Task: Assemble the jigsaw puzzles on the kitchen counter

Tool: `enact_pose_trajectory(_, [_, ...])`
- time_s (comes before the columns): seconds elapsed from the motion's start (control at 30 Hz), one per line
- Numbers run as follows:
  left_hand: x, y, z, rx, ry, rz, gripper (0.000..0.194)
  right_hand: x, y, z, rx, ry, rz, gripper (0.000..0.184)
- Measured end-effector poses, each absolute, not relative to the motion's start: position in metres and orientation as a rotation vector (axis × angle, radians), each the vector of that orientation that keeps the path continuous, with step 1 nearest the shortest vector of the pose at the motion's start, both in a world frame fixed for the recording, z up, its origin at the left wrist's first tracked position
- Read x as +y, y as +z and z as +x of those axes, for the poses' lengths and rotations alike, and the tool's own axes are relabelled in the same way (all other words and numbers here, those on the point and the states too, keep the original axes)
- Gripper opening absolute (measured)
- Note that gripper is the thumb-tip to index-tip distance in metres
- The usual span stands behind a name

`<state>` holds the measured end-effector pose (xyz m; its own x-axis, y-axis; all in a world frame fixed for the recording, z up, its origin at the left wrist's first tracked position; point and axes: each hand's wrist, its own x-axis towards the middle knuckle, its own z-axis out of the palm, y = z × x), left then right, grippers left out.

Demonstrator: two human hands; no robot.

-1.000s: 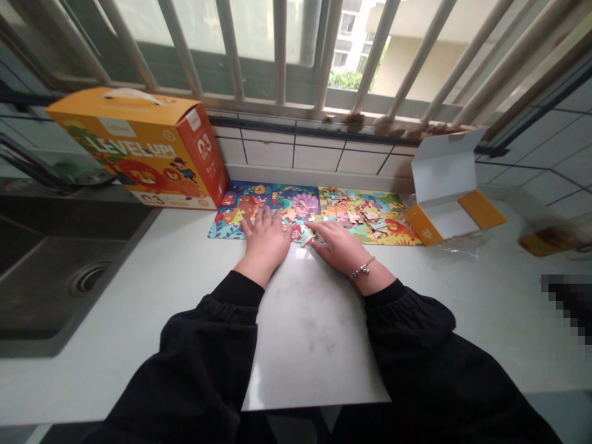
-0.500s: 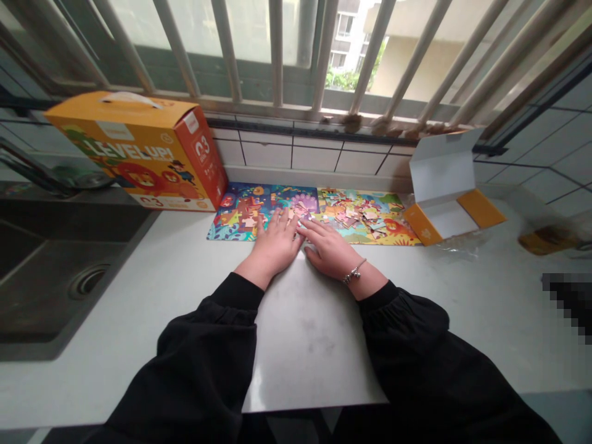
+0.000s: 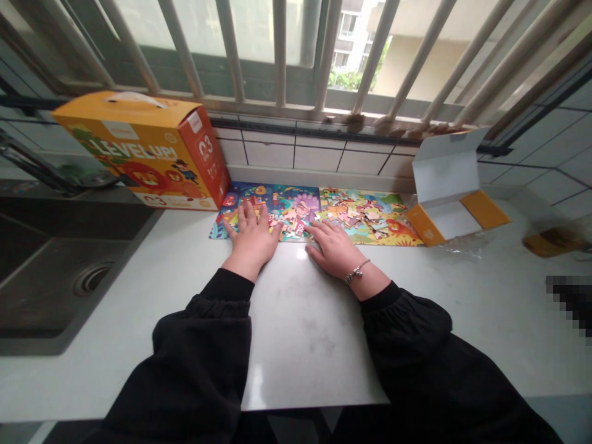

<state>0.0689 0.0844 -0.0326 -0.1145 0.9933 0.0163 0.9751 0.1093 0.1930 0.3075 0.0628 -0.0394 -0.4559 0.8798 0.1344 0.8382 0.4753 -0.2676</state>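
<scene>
Two jigsaw puzzles lie side by side on the white counter. The left one, a blue-toned puzzle (image 3: 263, 209), has my left hand (image 3: 252, 239) resting flat on its lower part, fingers spread. The right one, a yellow-green puzzle (image 3: 365, 216), carries a heap of loose pink and tan pieces. My right hand (image 3: 333, 250) lies on the counter with its fingertips at the lower edge of the puzzles, near the loose pieces. Neither hand visibly holds a piece. Black sleeves cover both forearms, and a silver bracelet (image 3: 356, 272) circles my right wrist.
An orange "LEVEL UP!" puzzle box (image 3: 143, 151) stands left of the puzzles, and its open white-and-orange tray (image 3: 446, 194) stands to the right. A steel sink (image 3: 60, 277) lies at left. Tiles and a barred window (image 3: 277, 49) border the back.
My left hand has slid left across the blue-toned puzzle and its fingers have spread wider. My right hand has barely moved.
</scene>
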Motion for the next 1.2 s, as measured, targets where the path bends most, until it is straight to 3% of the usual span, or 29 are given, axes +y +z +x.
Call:
enact_pose_trajectory(0.17, [0.085, -0.033, 0.061, 2.348, 0.256, 1.865, 0.088, 0.065, -0.041, 0.31, -2.398, 0.173, -1.58, 0.057])
enact_pose_trajectory(0.33, [0.08, -0.034, 0.074, 2.201, 0.183, 2.086, 0.092, 0.065, -0.042, 0.308, -2.382, 0.19, -1.513, 0.058])
enact_pose_trajectory(0.6, [0.069, -0.034, 0.099, 1.837, 0.132, 2.398, 0.07, 0.061, -0.043, 0.302, -2.459, 0.319, -1.238, 0.06])
enact_pose_trajectory(0.83, [0.076, -0.035, 0.087, 2.034, 0.198, 2.239, 0.086, 0.064, -0.038, 0.303, -2.465, 0.295, -1.258, 0.055])
enact_pose_trajectory(1.0, [0.081, -0.037, 0.08, 2.148, 0.224, 2.13, 0.07, 0.066, -0.036, 0.305, -2.439, 0.218, -1.294, 0.045])
enact_pose_trajectory(1.2, [0.084, -0.037, 0.075, 2.311, 0.263, 1.974, 0.067, 0.068, -0.035, 0.31, -2.314, 0.134, -1.534, 0.043])
